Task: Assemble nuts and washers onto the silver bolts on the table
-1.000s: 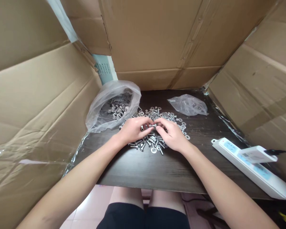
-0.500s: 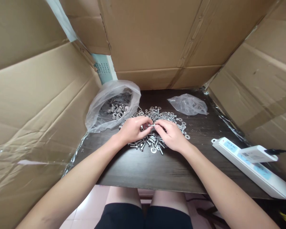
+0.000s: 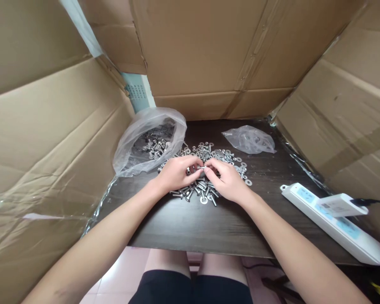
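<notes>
Above a loose heap of metal bolts [image 3: 202,185], my two hands meet fingertip to fingertip. My left hand [image 3: 181,172] is closed, pinching one end of a small silvery bolt [image 3: 201,168] between thumb and fingers. The fingers of my right hand [image 3: 225,178] are pinched at the bolt's other end; whether a nut or washer is between them is too small to tell. Flat washers [image 3: 239,159] and small nuts lie scattered behind and to the right of my hands.
At the left back an open clear plastic bag [image 3: 123,152] holds more bolts. A smaller crumpled plastic bag [image 3: 250,139] lies at the right back. A white power strip [image 3: 329,223] with a plugged-in charger [image 3: 340,204] runs along the right. Cardboard walls [image 3: 205,50] surround the dark table [image 3: 190,228].
Both hands hold nearly the same place, with the bolt still between their fingertips. Only slight finger movement shows, and the view has shifted a little.
</notes>
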Action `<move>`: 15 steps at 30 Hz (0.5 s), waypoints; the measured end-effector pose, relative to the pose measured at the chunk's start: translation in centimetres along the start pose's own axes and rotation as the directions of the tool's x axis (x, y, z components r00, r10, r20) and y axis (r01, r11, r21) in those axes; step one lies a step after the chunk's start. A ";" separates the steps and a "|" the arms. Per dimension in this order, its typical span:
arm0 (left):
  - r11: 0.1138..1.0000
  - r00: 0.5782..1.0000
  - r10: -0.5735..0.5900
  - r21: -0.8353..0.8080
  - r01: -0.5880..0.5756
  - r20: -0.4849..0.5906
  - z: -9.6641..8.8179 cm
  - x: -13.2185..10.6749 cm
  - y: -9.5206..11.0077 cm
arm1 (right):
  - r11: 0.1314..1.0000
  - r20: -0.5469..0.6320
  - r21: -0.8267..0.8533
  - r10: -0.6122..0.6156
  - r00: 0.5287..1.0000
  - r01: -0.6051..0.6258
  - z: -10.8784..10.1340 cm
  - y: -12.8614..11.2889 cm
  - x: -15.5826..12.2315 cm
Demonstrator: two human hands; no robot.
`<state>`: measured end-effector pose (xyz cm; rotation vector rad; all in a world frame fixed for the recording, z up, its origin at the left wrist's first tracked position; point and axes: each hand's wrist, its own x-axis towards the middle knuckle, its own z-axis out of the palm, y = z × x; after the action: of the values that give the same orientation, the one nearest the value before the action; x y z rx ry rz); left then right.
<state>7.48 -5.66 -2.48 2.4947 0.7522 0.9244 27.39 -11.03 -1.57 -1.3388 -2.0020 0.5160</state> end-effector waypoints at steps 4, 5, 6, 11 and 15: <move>1.000 1.000 0.007 -0.004 -0.007 -0.006 -0.1 0.0 0.2 | 1.000 -0.029 -0.024 -0.013 0.999 0.012 0.1 0.1 0.1; 1.000 1.000 0.005 -0.003 -0.005 -0.007 -0.2 0.0 0.2 | 1.000 -0.032 -0.025 -0.013 0.999 0.012 0.1 0.1 0.1; 1.000 1.000 0.001 -0.001 -0.001 -0.010 -0.2 0.0 0.2 | 1.000 -0.033 -0.025 -0.012 0.999 0.011 0.1 0.1 0.1; 1.000 1.000 -0.005 0.005 0.005 -0.023 -0.1 0.0 0.3 | 1.000 -0.027 -0.009 -0.012 1.000 0.011 0.2 0.0 0.1; 1.000 1.000 0.008 0.016 -0.008 -0.016 -0.1 0.0 0.2 | 1.000 -0.019 -0.008 -0.010 1.000 0.010 0.1 0.1 0.2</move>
<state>7.46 -5.79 -2.28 2.5087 0.7578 0.9460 27.35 -10.85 -1.61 -1.3327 -1.9965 0.4894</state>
